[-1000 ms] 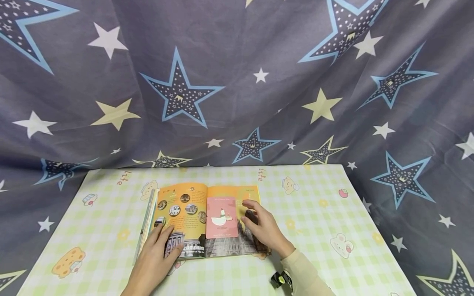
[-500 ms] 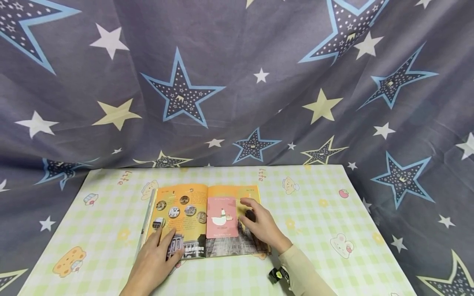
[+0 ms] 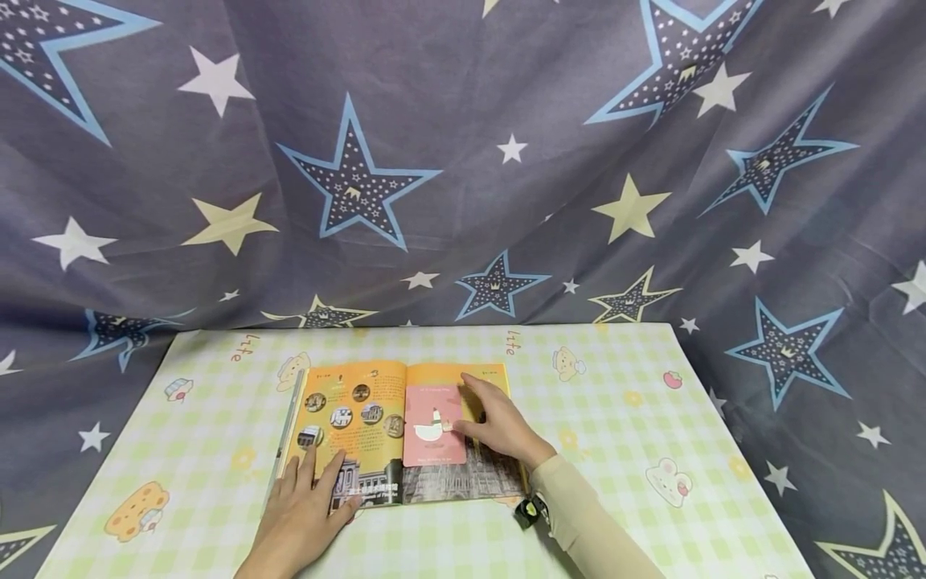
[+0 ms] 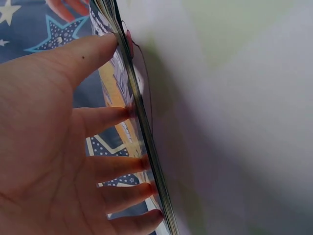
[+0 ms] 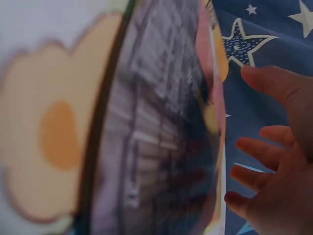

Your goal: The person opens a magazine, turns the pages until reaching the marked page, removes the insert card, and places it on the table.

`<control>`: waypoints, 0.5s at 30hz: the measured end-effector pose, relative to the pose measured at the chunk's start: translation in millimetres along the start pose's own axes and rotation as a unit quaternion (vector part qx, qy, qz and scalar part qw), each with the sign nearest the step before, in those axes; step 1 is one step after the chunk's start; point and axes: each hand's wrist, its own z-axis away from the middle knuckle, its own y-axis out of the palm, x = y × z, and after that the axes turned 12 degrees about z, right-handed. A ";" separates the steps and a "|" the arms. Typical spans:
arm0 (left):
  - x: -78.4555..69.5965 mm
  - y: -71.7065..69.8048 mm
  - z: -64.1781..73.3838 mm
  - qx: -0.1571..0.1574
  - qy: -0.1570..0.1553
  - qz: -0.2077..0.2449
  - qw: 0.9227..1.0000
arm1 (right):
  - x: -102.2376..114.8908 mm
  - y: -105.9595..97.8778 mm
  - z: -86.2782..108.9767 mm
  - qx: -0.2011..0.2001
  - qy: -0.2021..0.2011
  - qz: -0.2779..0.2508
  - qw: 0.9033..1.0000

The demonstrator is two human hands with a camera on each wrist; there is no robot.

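An open book (image 3: 340,458) with orange pages and building photos lies on the table. On its right page, beside the spine, is a pink card (image 3: 431,406) with a white cartoon bird. My left hand (image 3: 302,503) rests on the lower left page, fingers spread; the left wrist view shows fingertips and thumb along the page stack (image 4: 142,120). My right hand (image 3: 502,422) is over the right page, its thumb overlapping the card's right edge in the head view. In the right wrist view the right hand (image 5: 276,161) has loosely bent fingers, with nothing between them.
The table wears a green-and-white checked cloth (image 3: 615,418) with cartoon prints. Behind and to the sides hangs a dark curtain with stars (image 3: 463,201). A small black device (image 3: 530,512) sits at the right wrist, by the beige sleeve (image 3: 579,507).
My right hand has moved left across the right page, so its thumb now overlaps the pink card's edge. My left hand has shifted slightly downward on its page. The book and card lie as before.
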 end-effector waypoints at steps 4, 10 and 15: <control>-0.5 -0.4 0.6 -0.001 0.000 -0.002 1.000 | -4.8 4.7 -10.4 0.022 -0.003 0.033 0.999; -0.5 -0.8 1.2 0.001 -0.002 -0.002 1.000 | -9.9 6.9 -16.0 0.061 -0.025 0.064 0.996; -1.6 -1.5 -0.2 0.012 -0.011 -0.004 1.000 | -10.6 7.0 -17.2 0.075 -0.038 0.091 0.992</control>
